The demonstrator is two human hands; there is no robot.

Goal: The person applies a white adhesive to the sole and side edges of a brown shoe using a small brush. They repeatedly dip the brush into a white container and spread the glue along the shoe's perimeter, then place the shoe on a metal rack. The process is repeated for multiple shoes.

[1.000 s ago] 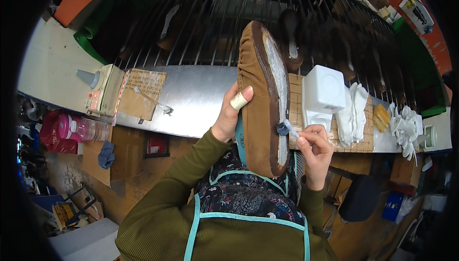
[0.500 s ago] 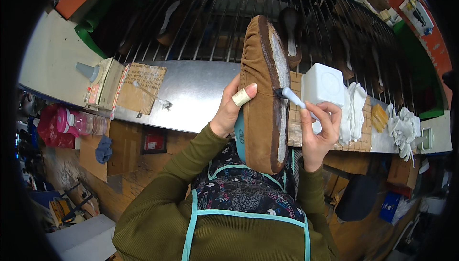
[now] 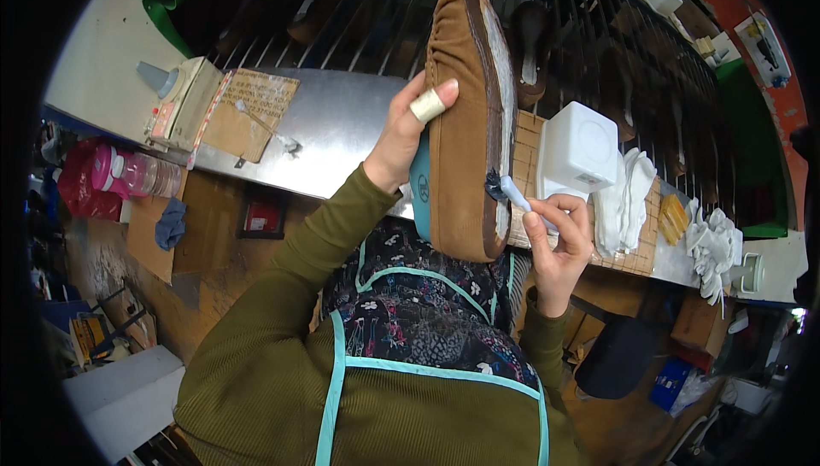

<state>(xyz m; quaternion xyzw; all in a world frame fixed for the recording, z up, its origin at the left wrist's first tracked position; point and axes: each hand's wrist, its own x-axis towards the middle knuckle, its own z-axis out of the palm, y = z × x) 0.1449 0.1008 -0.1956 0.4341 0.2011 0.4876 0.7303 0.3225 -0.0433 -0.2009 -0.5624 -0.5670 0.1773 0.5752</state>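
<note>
Beside a white container (image 3: 582,143) of hidden contents, the left grip (image 3: 400,134) clasps a brown shoe (image 3: 464,158), the right grip (image 3: 559,248) a brush (image 3: 513,193), now lower along the shoe than earlier.

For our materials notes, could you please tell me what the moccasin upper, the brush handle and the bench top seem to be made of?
Moccasin upper: probably brown suede, judging by its matte, soft look. Brush handle: likely plastic, smooth, pale blue and evenly coloured. Bench top: metal, perhaps steel, with bright silvery reflections.

A shoe workshop — a white-streaked brown shoe (image 3: 462,141), more shoes (image 3: 531,49) by a barred rack (image 3: 366,37), metal-topped bench (image 3: 337,107).
</note>
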